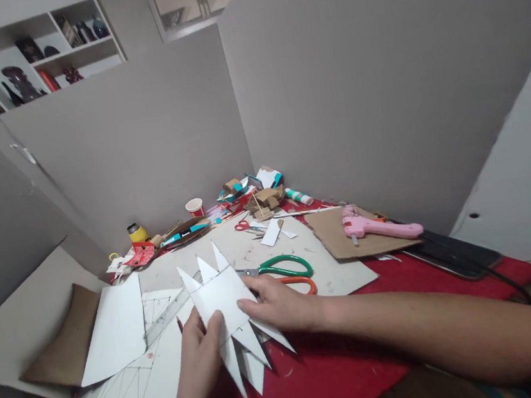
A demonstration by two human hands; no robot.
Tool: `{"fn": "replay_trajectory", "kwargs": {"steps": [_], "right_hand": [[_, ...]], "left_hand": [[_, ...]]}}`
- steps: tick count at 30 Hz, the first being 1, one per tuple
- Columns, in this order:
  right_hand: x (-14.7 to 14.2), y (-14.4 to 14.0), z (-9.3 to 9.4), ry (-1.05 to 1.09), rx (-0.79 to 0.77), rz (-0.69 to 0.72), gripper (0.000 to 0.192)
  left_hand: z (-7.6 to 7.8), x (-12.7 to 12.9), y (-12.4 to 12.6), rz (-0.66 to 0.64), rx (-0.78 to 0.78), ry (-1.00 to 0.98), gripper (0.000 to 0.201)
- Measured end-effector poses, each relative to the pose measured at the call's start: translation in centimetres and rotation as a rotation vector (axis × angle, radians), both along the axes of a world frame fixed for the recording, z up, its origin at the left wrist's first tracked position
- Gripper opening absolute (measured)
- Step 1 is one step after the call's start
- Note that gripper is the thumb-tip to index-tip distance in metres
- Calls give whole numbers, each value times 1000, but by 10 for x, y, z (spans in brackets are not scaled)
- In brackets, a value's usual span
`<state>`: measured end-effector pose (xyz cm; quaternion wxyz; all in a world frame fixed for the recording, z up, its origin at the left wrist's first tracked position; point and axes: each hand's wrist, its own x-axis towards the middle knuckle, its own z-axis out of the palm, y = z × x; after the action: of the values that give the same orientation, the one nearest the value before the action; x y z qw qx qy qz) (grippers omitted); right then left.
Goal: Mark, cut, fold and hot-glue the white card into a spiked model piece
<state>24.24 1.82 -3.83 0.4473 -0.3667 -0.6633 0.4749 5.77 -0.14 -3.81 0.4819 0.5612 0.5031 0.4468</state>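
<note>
Grey partition walls [377, 82] box in the work area on three sides, with a shelf [30, 60] of ornaments high at the left. Below them a red table [344, 370] carries the clutter. Large white card sheets [117, 327] lie flat over its left half, one pencilled with ruled lines, likely spread there as stock and as a working surface. A brown cardboard piece [338, 235] lies further back on the right with a pink glue gun [380, 227] resting on it, probably to keep its hot tip off the cloth.

Held just above the table's middle, in front of the person, is a white card cutout [223, 307]: a squarish centre with pointed spikes along two opposite edges. Its long axis runs from upper left to lower right, one row of spikes pointing away toward the walls, the other down toward the person. It is tilted up off the table, face toward the camera, seemingly so that it can be looked over.

The left hand [200, 355] supports it from below, thumb pressed on the face and fingers hidden behind, a pinching grip on the lower edge. The right hand [278, 304] pinches the right edge, its fingers laid on the card's face.

Green scissors [286, 266] lie just beyond the right hand, orange scissors [300, 283] partly under it. A paper cup [194, 207] and a yellow bottle [137, 233] stand near the back wall.
</note>
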Motion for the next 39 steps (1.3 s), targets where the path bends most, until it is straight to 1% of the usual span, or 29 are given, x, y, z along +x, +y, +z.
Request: {"fn": "replay_trajectory", "kwargs": {"steps": [3,6,9,12,14,16,18,21,22,23,25,27,29,30,31,33,34,35,37,39], "right_hand": [[3,4,0,26,-111,109,23],[8,9,0,19,-223,263,27],[18,12,1,-54,-298,441,27],[29,15,5,-169,-333,581,27],[35,19,8,-256,-325,633,26],[38,26,13,-351,-291,652,22],[35,34,21,-445,-241,656,18],[24,48,34,-567,-169,670,13],[20,51,38,-604,-143,666,13],[17,55,42,-638,-112,646,12],[16,59,47,-697,-30,532,12],[25,59,47,-744,68,331,20],[41,56,41,-797,145,128,25],[51,52,37,-829,168,57,28],[60,49,31,-858,180,24,31],[75,40,19,-904,198,32,33],[80,36,12,-939,244,48,33],[83,32,6,-965,272,32,37],[85,25,-5,-1004,280,-2,44],[84,21,-13,-1020,292,-42,52]], "left_hand": [[5,-1,5,22,-33,-71,45],[8,-7,12,52,-41,-136,51],[12,-20,22,70,-33,-179,54],[21,-40,32,109,17,-180,59],[30,-52,35,108,58,-137,62],[39,-58,36,63,72,-34,61],[47,-55,35,-29,68,98,57],[56,-40,34,-173,67,293,52],[57,-36,35,-216,62,348,47],[57,-32,37,-262,50,394,37],[55,-31,42,-358,3,461,13],[51,-38,49,-438,-60,496,21],[46,-49,56,-476,-121,508,25],[44,-56,60,-483,-146,506,25],[41,-62,64,-484,-169,500,26],[37,-72,73,-476,-206,479,28],[34,-77,77,-470,-224,465,29],[32,-80,82,-461,-242,449,30],[25,-85,91,-425,-278,414,32],[18,-88,99,-354,-304,374,35]]}}
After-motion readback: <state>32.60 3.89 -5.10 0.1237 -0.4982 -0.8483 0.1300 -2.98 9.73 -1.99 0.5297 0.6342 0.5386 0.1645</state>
